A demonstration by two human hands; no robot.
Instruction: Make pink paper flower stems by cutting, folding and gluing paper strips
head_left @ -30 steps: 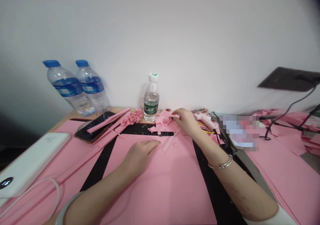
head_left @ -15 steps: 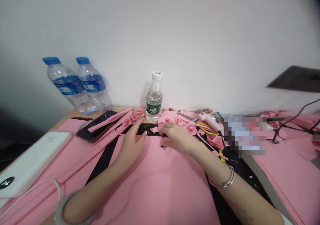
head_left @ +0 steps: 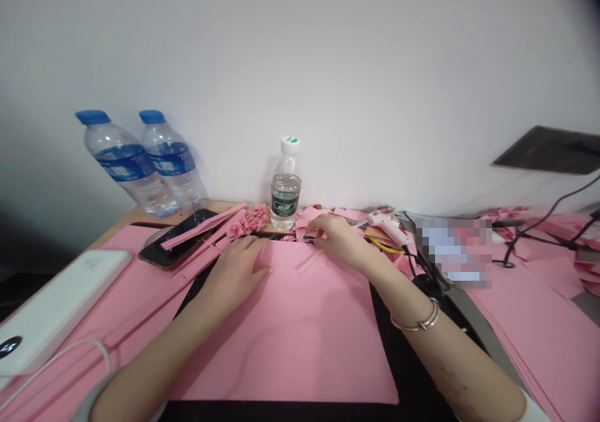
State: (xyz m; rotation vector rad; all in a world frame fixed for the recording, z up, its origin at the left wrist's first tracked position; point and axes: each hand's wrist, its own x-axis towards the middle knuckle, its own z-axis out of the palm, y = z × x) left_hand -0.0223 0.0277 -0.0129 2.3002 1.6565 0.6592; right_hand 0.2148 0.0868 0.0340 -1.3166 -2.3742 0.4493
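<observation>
A large pink paper sheet (head_left: 290, 328) lies on a black mat (head_left: 272, 411) in front of me. My left hand (head_left: 239, 272) rests on its far left corner, fingers stretched forward and thumb apart. At the far edge, right of the middle, my right hand (head_left: 340, 244) touches the sheet with bent fingers, a gap showing between forefinger and thumb. A thin pale pink strip (head_left: 309, 259) shows beside the right hand; whether the hand touches it is unclear. Pink paper roses (head_left: 241, 222) and paper strips (head_left: 206, 225) lie just beyond my left hand.
A small water bottle (head_left: 285, 187) stands behind the sheet, two large bottles (head_left: 171, 159) at the back left. A phone (head_left: 180, 241) and white power bank (head_left: 70, 309) lie left. A pink glue gun (head_left: 387, 225), cables (head_left: 529, 228) and more pink paper (head_left: 539, 328) are right.
The pink sheet has slid away from me, so its near edge and the black mat now show. My left hand lies flatter on the corner; my right hand has shifted slightly forward.
</observation>
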